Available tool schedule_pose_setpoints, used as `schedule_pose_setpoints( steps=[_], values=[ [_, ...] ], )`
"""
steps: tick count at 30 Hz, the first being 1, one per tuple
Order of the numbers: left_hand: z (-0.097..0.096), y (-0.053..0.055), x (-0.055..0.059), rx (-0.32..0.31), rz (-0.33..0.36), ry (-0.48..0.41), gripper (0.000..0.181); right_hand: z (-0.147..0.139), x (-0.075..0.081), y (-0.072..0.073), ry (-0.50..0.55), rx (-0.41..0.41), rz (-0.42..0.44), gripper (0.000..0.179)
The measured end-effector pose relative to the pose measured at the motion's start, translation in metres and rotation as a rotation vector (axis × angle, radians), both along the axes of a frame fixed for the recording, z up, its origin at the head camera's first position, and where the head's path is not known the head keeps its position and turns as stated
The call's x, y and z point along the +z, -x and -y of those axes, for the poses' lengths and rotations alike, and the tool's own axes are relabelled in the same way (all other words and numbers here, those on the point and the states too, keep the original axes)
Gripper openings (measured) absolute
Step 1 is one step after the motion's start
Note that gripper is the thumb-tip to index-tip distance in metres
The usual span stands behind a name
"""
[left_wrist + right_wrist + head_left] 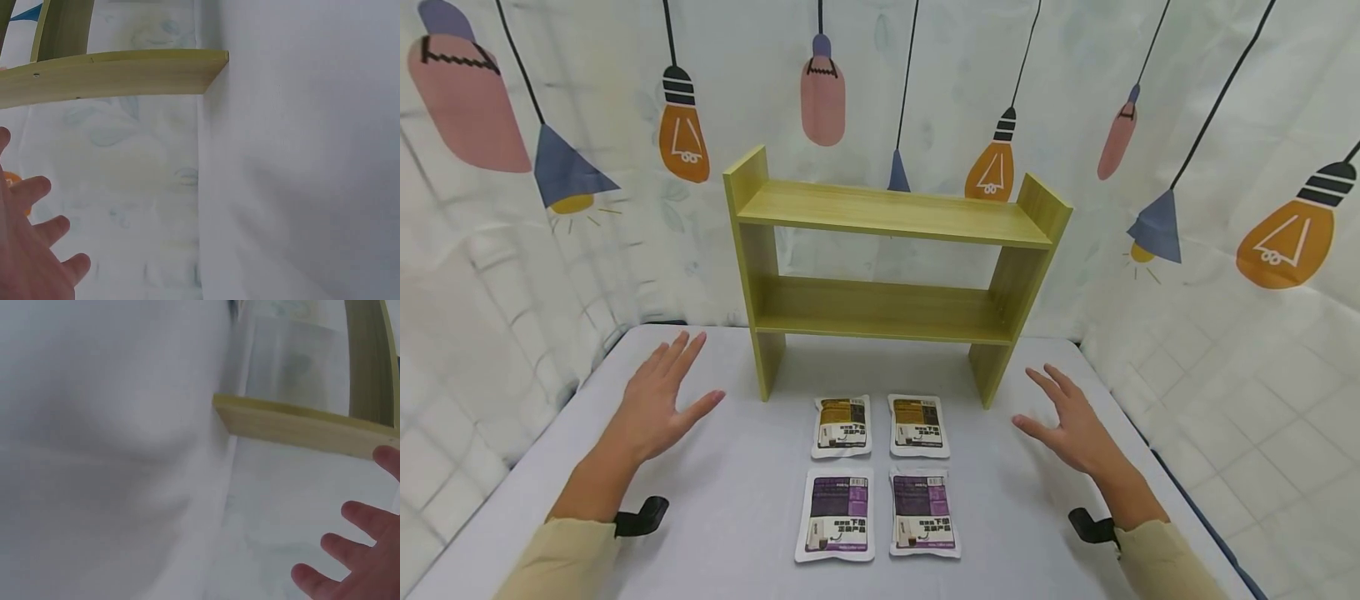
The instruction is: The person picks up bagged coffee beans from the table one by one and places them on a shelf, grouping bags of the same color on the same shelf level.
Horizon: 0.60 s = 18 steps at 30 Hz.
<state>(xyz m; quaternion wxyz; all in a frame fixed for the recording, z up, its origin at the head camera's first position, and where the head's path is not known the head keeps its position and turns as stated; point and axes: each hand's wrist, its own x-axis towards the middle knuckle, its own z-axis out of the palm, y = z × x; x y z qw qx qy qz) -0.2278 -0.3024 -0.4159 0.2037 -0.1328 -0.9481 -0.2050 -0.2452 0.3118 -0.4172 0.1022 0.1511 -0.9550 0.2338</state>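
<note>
My left hand [651,408] is held over the left side of the table, fingers spread and holding nothing. On the other side my right hand [1070,425] is likewise spread, with nothing in it. Between them lie two yellow-brown labelled white packets [842,427] [919,426] in the back row. Two larger purple-labelled packets [836,514] [924,512] form the front row. Behind the packets stands a two-tier wooden shelf [880,310], its side panel [125,75] also showing in the left wrist view. Neither hand touches the shelf or a packet.
A white cloth covers the table [722,517]. White curtains [895,83] printed with hanging lamps close in the back and both sides. The shelf's two boards [887,212] bear nothing. Each wrist wears a black camera mount [642,517].
</note>
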Motion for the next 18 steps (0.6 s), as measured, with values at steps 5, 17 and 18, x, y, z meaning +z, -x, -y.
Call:
schedule_pose_setpoints(
  steps=[5,17,18],
  values=[
    [-0.010,-0.001,0.000,-0.025,-0.005,-0.101,0.087,0.012,-0.010,-0.004,0.050,0.013,-0.020,0.078],
    [-0.032,0.002,0.002,-0.034,-0.062,-0.336,0.068,0.043,-0.026,-0.009,0.149,0.007,-0.039,0.069],
    [-0.033,0.002,0.003,-0.039,-0.076,-0.359,0.066,0.046,-0.027,-0.009,0.159,0.008,-0.037,0.068]
  ],
)
